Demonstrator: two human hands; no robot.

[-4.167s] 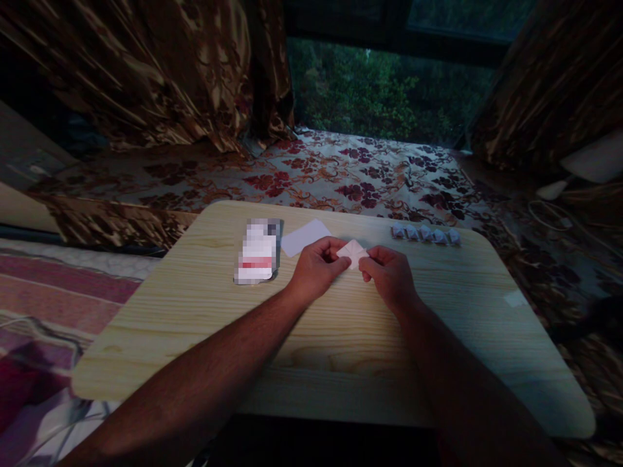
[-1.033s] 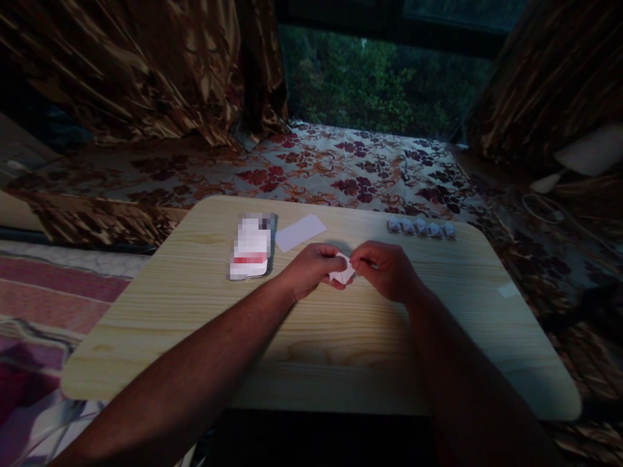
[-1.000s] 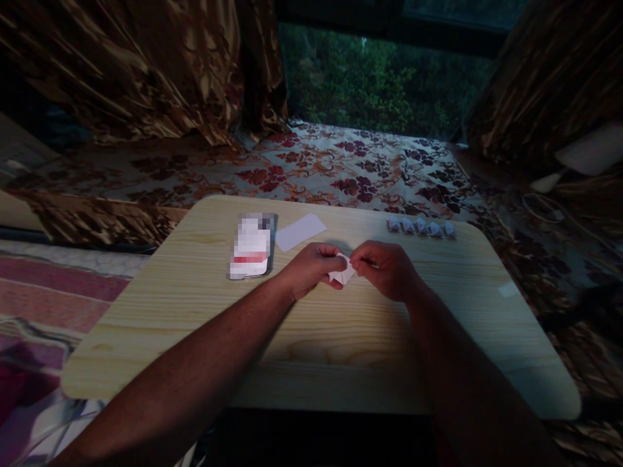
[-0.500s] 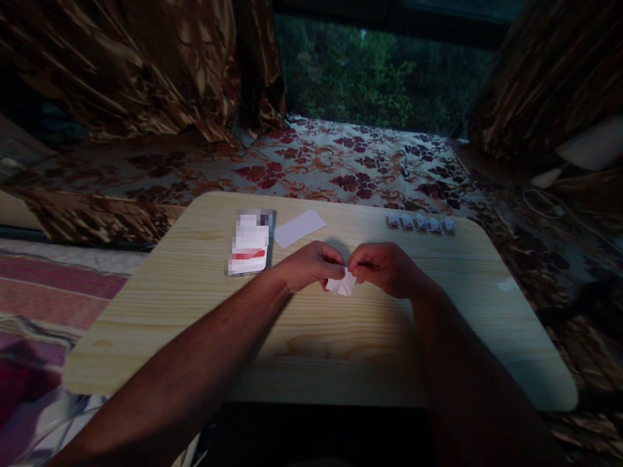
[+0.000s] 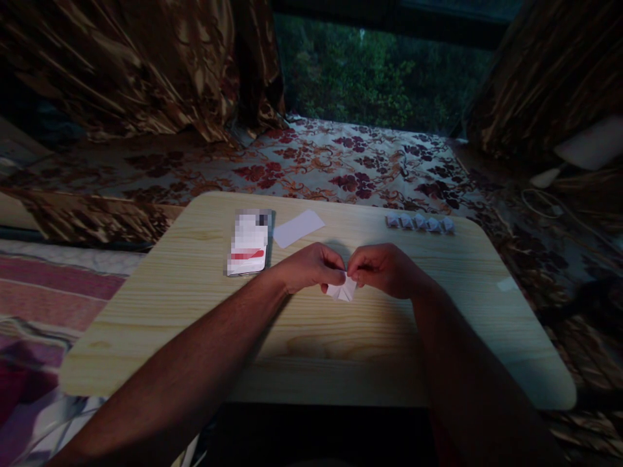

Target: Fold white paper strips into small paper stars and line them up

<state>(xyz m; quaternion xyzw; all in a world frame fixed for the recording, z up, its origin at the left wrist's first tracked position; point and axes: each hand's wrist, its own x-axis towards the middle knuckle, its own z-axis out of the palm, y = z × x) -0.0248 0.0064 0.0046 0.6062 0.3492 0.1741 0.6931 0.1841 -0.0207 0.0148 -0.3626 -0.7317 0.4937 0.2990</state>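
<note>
A small folded white paper piece [image 5: 342, 289] is pinched between both hands over the middle of a light wooden table [image 5: 316, 337]. My left hand [image 5: 309, 267] grips its left top edge with closed fingers. My right hand [image 5: 384, 268] pinches its right top edge, fingertips almost touching the left hand's. The paper hangs down below the fingertips, creased into a fan-like wedge.
A row of several small folded paper pieces [image 5: 421, 223] lies at the table's far right. A white paper strip [image 5: 298, 228] and a white pack with a red stripe [image 5: 248, 243] lie at the far left. Floral bedding [image 5: 341, 162] and curtains surround the table.
The flat square held up 4 s ago is now folded smaller. Over the last second both hands drew together and lowered slightly, and the paper now hangs below the fingertips.
</note>
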